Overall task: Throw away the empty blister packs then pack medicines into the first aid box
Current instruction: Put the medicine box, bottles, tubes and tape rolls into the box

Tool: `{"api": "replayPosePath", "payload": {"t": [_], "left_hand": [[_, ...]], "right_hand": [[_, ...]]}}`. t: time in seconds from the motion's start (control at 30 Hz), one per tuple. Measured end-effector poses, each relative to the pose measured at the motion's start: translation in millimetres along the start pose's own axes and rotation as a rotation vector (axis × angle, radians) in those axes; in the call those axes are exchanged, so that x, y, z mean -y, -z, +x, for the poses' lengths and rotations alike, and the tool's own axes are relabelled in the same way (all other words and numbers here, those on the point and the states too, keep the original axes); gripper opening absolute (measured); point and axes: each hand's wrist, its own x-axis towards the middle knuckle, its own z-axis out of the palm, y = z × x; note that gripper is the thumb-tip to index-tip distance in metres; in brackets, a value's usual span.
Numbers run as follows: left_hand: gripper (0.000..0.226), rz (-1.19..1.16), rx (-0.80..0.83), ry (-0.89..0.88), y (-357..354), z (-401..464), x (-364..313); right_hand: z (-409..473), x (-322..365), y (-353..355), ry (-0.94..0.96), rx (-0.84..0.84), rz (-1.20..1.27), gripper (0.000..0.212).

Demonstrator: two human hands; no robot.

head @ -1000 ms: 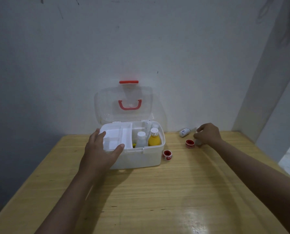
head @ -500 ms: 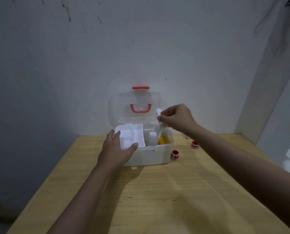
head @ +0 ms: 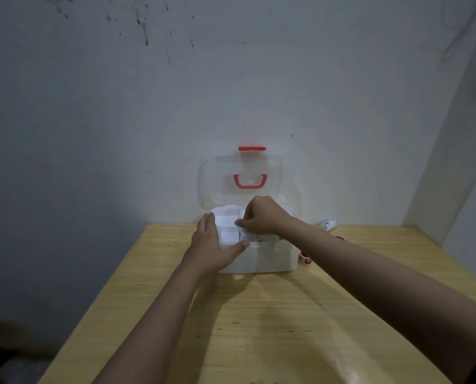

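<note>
Both hands at the open box [head: 259, 259] on the counter [head: 259, 328].
Left hand [head: 213, 245] lies spread on the box's front-left rim; right hand [head: 261, 216] is curled over the inside, its hold unclear.

A pale wooden table [head: 259, 328] with a glossy sheen fills the foreground, pushed against a white wall [head: 231, 92] flecked with dark marks up top. A pillar [head: 453, 162] rises on the right. Dim shadow pools left.

head view, forward-down, seemingly near table [head: 259, 328]
</note>
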Motion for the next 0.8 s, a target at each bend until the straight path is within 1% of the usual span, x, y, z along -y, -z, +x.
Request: {"api": "replayPosePath", "payload": {"t": [0.07, 0.13, 0.3, 0.4, 0.47, 0.53, 0.67, 0.8], "left_hand": [[0.111, 0.0, -0.003, 0.003, -0.1, 0.0, -1.1], [0.111, -0.004, -0.011, 0.006, -0.1, -0.2, -1.7], [0.111, -0.028, -0.025, 0.003, -0.7, -0.4, 0.6], [0.111, -0.023, -0.03, 0.005, -2.8, 1.3, 2.8], [0.112, -0.03, -0.037, 0.002, -3.8, 3.6, 5.5], [0.114, -0.045, -0.043, 0.006, -4.1, 4.6, 6.8], [0.114, -0.052, -0.046, 0.022, -6.1, 6.6, 9.0], [0.112, -0.041, -0.05, 0.034, -7.8, 6.4, 6.5]], "right_hand": [[-0.1, -2.9, 3.2, 0.006, 0.009, 0.007, 0.031], [-0.8, -8.2, 12.0, 0.012, -0.02, 0.036, 0.031], [-6.1, -48.4, 53.4, -0.003, -0.204, 0.101, 0.026], [-8.7, -94.1, 72.4, -0.091, -0.297, 0.136, 0.022], [-11.6, -124.0, 76.0, -0.162, -0.324, 0.157, 0.019], [-13.5, -151.8, 71.3, -0.217, -0.298, 0.133, 0.018], [-9.4, -198.4, 50.7, -0.275, -0.204, 0.018, 0.026], [1.9, -224.5, 37.8, -0.334, -0.175, -0.01, 0.033]]}}
